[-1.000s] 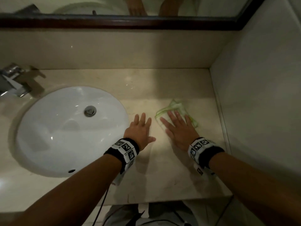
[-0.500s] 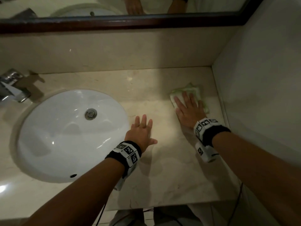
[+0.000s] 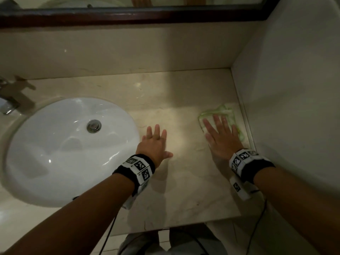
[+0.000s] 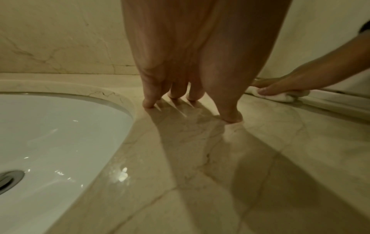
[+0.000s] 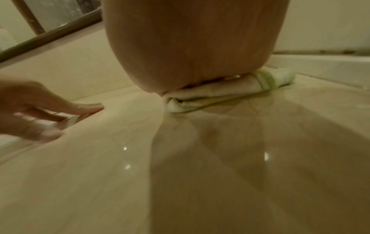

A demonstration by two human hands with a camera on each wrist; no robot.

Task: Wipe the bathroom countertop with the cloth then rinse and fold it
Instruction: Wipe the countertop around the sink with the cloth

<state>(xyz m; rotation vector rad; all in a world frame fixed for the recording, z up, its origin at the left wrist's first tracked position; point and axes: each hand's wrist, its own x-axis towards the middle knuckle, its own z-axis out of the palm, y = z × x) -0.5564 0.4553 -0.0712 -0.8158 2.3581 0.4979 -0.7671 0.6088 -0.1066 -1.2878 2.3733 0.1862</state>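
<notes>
By the right wall, flat right hand presses folded cloth, seemingly lengthwise toward the mirror; left hand spread.

Cloth under the right hand on the countertop, wall just right, left hand flat to its left, sink beyond that, mirror ahead

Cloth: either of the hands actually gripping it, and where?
No grip. The right hand presses flat on top of the folded cloth, fingers straight. The left hand rests fingertips on the countertop, holding nothing.
</notes>
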